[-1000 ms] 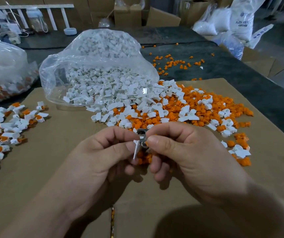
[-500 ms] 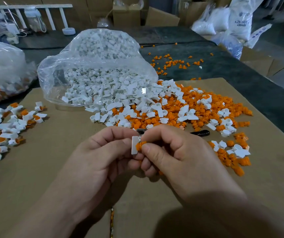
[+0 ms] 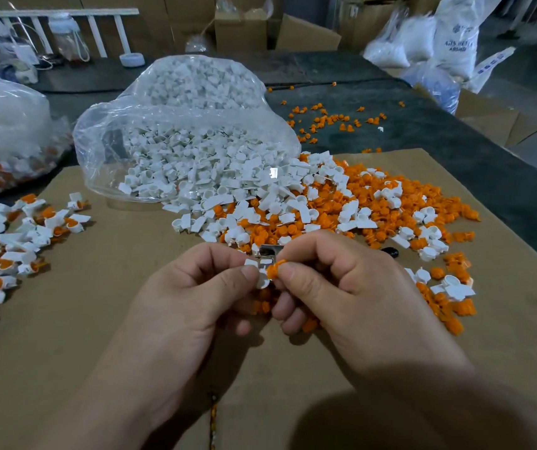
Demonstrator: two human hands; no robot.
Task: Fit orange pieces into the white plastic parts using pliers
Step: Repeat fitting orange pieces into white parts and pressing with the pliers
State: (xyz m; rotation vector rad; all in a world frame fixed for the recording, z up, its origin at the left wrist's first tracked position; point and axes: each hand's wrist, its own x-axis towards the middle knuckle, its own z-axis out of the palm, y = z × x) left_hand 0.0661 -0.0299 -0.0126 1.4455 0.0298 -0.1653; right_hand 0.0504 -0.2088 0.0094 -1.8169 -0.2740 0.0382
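1. Tiny, light and stiff by the look of them: white plastic part (image 3: pixel 261 278) and orange piece (image 3: pixel 275 268), both hard moulded plastic, likely smooth enough to squirt out of a careless squeeze.
2. Best taken by the flat tab of the white part, keeping its round cup clear; best taken by the broad end of the orange piece, leaving the entering end bare.
3. Left hand (image 3: pixel 195 300): thumb and forefinger pinched tight on the white part, remaining fingers curled beneath.
4. Right hand (image 3: pixel 345 297): thumb and forefinger pinched tight on the orange piece.
5. Orange piece touching the white part's right side, right at the fingertips, between the two hands; impossible to tell whether seated or merely pressed against the cup.
6. Pliers (image 3: pixel 270 251) in neither hand, apparently lying on the cardboard (image 3: pixel 114 287) just behind the knuckles, mostly hidden.
7. Probably too stiff a fit for fingers alone, hence a final squeeze with the pliers.
8. Loose stock in the mixed heap (image 3: pixel 325 203) beyond; assembled parts (image 3: pixel 17 235) well apart at far left.
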